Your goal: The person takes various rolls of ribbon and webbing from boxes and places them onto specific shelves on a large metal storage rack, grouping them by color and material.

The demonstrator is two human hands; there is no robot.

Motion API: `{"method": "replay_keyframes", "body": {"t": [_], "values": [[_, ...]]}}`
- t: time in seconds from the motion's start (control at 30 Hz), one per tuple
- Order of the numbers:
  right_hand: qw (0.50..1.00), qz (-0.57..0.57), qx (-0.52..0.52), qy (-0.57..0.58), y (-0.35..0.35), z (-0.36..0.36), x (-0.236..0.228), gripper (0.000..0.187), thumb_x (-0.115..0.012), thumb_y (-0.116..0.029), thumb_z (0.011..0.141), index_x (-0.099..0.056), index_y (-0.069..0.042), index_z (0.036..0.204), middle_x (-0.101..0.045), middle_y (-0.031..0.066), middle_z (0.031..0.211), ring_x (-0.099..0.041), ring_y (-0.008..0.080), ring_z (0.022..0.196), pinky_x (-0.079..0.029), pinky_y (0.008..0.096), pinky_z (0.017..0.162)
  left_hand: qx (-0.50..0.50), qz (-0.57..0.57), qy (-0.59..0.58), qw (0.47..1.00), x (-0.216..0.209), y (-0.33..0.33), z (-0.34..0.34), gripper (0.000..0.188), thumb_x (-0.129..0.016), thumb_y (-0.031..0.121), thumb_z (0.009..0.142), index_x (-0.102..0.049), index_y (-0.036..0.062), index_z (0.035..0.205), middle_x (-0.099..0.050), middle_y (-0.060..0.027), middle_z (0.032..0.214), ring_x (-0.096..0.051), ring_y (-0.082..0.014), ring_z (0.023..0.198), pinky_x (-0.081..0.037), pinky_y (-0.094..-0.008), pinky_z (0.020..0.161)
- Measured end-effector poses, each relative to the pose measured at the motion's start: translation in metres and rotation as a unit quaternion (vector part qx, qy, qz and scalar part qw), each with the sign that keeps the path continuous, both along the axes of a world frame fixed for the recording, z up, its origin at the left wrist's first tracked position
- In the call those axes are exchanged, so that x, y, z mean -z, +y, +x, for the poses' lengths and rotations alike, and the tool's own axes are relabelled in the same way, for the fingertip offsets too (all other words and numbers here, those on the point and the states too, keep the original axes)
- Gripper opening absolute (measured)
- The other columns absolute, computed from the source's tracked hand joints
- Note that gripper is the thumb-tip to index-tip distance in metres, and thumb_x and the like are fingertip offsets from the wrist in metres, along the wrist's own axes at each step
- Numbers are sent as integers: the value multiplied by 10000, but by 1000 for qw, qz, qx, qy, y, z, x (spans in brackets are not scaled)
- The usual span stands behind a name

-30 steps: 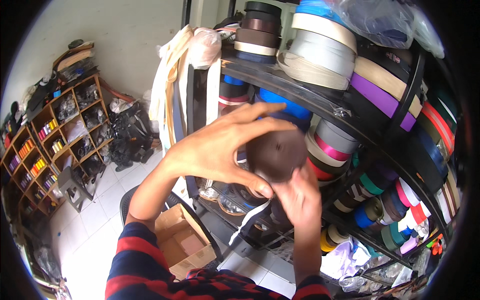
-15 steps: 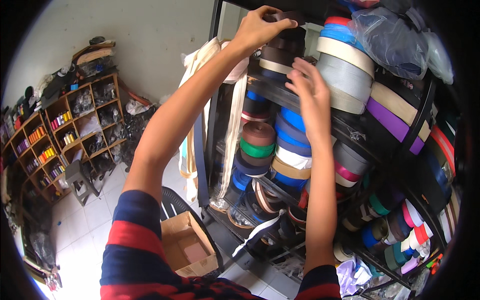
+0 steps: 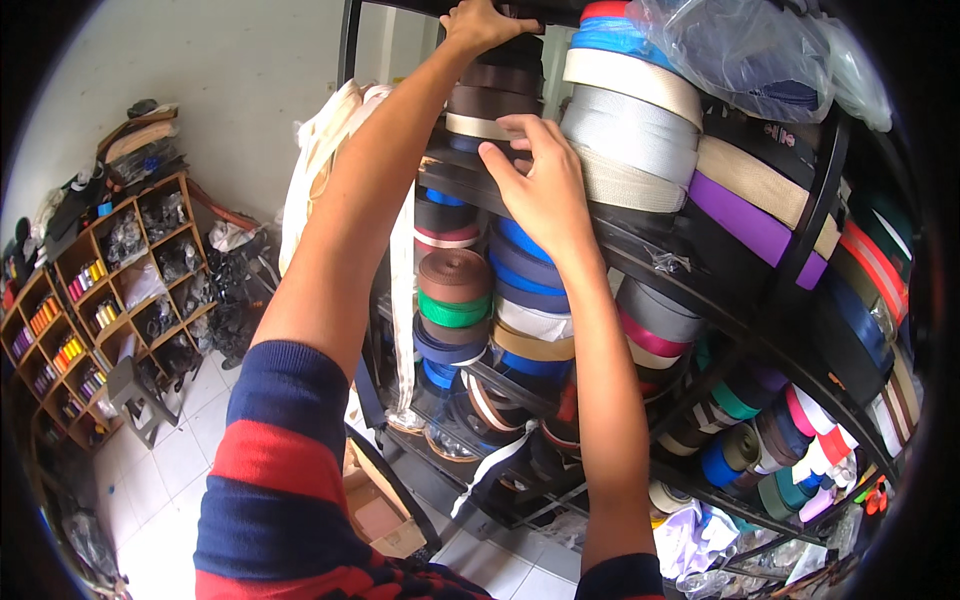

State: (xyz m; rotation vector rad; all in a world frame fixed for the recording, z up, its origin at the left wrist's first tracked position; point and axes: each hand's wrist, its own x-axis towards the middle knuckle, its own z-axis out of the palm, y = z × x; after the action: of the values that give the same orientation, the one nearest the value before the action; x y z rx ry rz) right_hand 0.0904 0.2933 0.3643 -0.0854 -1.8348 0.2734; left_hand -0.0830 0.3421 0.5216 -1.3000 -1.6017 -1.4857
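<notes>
Up at the top edge, my left hand (image 3: 485, 24) grips the uppermost dark roll of webbing, its thumb along the near side and its other fingers partly hidden. Beneath it stands a stack of flat rolls: a black roll (image 3: 520, 52), a dark brown roll (image 3: 490, 100) and a cream roll (image 3: 478, 127). My right hand (image 3: 545, 180) is raised in front of the stack's lower right side, fingers apart and curved, holding nothing. Whether its fingertips touch the stack I cannot tell. To its right, a grey roll (image 3: 635, 130) stands between cream rolls.
A black metal rack (image 3: 740, 285) carries several shelves of webbing rolls. Cream straps (image 3: 402, 300) hang at its left end. Plastic bags (image 3: 740, 55) sit on top. Below are a cardboard box (image 3: 385, 500) and a stool (image 3: 135, 390); a wooden thread shelf (image 3: 95, 240) stands far left.
The view has swung right, so the rack sits further left. My left hand stays at the top of the stack. My right hand has moved nearer the stack, its fingers now bent toward it.
</notes>
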Motion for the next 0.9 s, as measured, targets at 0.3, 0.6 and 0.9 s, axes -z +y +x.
{"method": "replay_keyframes", "body": {"t": [0.3, 0.6, 0.9], "values": [[998, 36, -10, 46, -8, -9, -1, 232, -673, -131, 799, -608, 8, 973, -616, 159, 926, -622, 291, 842, -505, 372, 715, -71, 129, 11, 989, 2, -5, -9, 821, -720, 577, 680, -547, -30, 1204, -599, -247, 1167, -557, -341, 1144, -400, -434, 995], [989, -39, -137, 24, -25, 33, 38, 249, -637, -49, 834, -586, 20, 1068, -620, 151, 983, -633, 219, 870, -510, 307, 779, 250, 153, 96, 951, 105, -115, 48, 478, -655, 301, 834, -561, 21, 1210, -620, -129, 1106, -571, -207, 999, -428, -325, 888], [966, -249, 49, -48, -152, 243, 225, 369, -531, 71, 834, -499, 26, 1199, -502, 162, 1210, -593, 254, 1058, -463, 339, 930, 266, -16, 105, 958, 281, -183, 133, 439, -661, 91, 803, -539, 35, 1221, -463, -191, 1363, -338, -376, 1348, -287, -462, 1081]]}}
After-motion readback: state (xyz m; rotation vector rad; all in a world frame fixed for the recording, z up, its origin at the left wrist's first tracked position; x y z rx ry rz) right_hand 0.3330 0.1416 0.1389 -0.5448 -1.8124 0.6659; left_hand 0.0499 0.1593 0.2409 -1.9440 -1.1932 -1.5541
